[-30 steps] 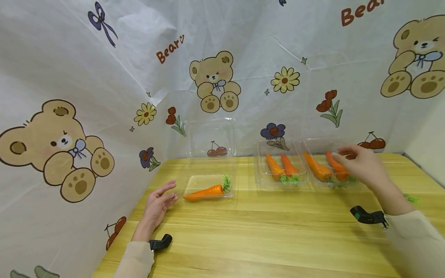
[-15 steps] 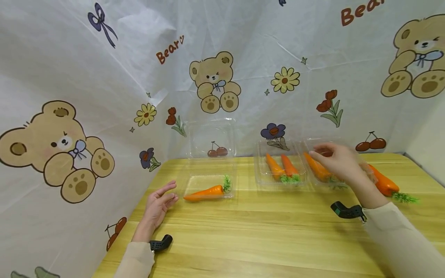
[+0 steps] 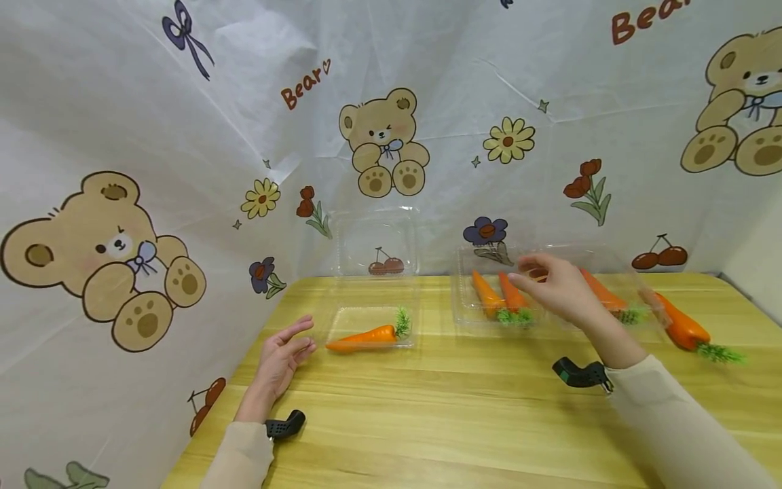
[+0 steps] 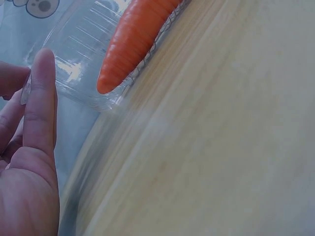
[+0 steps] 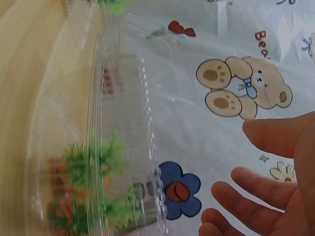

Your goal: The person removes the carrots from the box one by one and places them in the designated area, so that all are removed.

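Observation:
My left hand (image 3: pixel 284 356) lies at the left of an opened clear plastic clamshell box (image 3: pixel 342 310), with fingers extended and apart. An orange toy carrot (image 3: pixel 364 338) with green leaves lies inside; the left wrist view shows its tapered carrot tip (image 4: pixel 115 73) near my fingers. My right hand (image 3: pixel 556 285) is over the gap between two more clear boxes, with spread, slightly bent fingers and nothing in them. Two carrots (image 3: pixel 487 293) sit in the middle box (image 3: pixel 458 305). In the right box (image 3: pixel 586 250) one carrot (image 3: pixel 601 291) shows; the rest is hidden by my hand.
Another carrot (image 3: pixel 683 324) lies on the wooden table (image 3: pixel 427 421) to the right of the boxes. The left box's clear lid (image 3: pixel 374 231) stands up against a bear-print sheet (image 3: pixel 440 68) that hangs behind and left of the table.
My right hand has moved left, from over the right box's far side to the gap near the middle box, uncovering the loose carrot. My left hand has stayed in place.

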A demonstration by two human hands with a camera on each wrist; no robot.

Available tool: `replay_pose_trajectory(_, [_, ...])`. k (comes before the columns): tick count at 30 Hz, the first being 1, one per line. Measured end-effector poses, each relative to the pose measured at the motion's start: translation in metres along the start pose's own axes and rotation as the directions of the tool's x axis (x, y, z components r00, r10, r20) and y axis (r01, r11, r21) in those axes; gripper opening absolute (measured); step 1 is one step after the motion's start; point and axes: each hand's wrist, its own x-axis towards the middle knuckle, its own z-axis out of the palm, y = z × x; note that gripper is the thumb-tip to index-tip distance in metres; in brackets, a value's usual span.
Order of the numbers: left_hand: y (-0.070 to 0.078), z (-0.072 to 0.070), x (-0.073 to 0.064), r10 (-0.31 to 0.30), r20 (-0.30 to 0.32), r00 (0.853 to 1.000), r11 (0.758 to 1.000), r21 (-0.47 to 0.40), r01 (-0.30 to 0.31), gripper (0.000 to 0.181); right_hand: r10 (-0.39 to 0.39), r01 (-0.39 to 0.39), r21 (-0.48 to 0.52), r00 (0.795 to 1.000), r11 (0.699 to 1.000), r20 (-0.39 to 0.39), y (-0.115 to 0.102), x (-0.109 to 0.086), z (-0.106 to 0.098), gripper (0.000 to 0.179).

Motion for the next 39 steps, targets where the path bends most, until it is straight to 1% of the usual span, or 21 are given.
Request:
replay_pose_trajectory(8, [0.000,0.001,0.002,-0.007,-0.009,1.000,1.000,-0.009,0.007,0.053,-0.043,0.041,0.044,0.998,0.998,0.035,-0.019,0.006,0.018,0.056])
replay_pose_trajectory(15, [-0.003,0.001,0.001,-0.018,-0.010,1.000,1.000,-0.013,0.017,0.048,-0.080,0.078,0.037,0.995,0.996,0.054,-0.031,0.008,0.035,0.053])
replay_pose_trajectory(20, [-0.001,0.001,0.000,-0.022,-0.008,1.000,1.000,-0.022,0.022,0.047,-0.097,0.092,0.065,0.993,0.994,0.070,-0.041,0.011,0.048,0.051])
replay_pose_trajectory(24, [0.002,0.001,0.000,-0.015,-0.006,1.000,1.000,-0.027,0.015,0.051,-0.138,0.128,0.108,0.987,0.986,0.085,-0.052,0.013,0.059,0.049])
replay_pose_trajectory(27, [0.004,0.001,0.000,-0.012,-0.013,1.000,1.000,-0.028,0.012,0.050,-0.168,0.155,0.134,0.981,0.979,0.097,-0.060,0.014,0.068,0.047])
replay_pose_trajectory(33, [0.005,0.001,0.000,-0.014,-0.015,1.000,1.000,-0.025,0.014,0.049,-0.197,0.175,0.168,0.973,0.970,0.122,-0.073,0.017,0.085,0.045])
replay_pose_trajectory(39, [0.003,0.001,0.000,-0.013,-0.011,1.000,1.000,-0.019,0.012,0.050,-0.210,0.172,0.191,0.957,0.966,0.200,-0.081,0.021,0.098,0.047])
